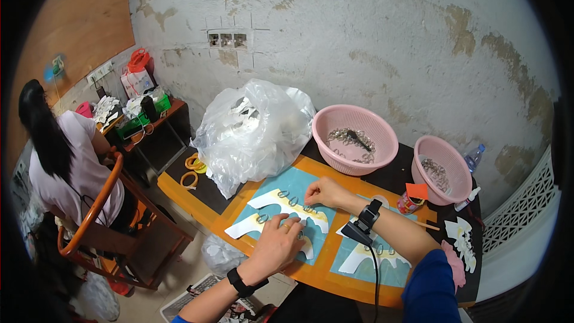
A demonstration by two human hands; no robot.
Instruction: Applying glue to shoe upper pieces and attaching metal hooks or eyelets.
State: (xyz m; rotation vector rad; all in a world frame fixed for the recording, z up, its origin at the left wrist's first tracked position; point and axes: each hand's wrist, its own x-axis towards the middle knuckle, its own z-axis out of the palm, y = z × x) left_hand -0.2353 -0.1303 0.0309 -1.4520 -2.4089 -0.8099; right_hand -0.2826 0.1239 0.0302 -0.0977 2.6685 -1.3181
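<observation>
On a light blue sheet (254, 203) lie white arched cutouts, yellowish in places, with several small oval rings standing on them. My left hand (278, 242) rests over the lower cutout (242, 227), fingers spread and lying flat. Above the right end of the upper cutout (263, 199), my right hand (327, 193) is closed in a pinch beside a ring (307, 208). Whatever its fingertips hold is too small to make out. Under my right forearm, a second blue sheet (341, 257) carries more white cutouts (353, 263) with rings, partly hidden by the arm.
Two pink baskets (323, 125) (418, 143) of loose rings stand along the back. A big plastic bag (239, 143) fills the back left, near tape rolls (189, 179). A red can (408, 203) and a small white bottle (467, 199) are at the right. Another person (78, 155) sits at left.
</observation>
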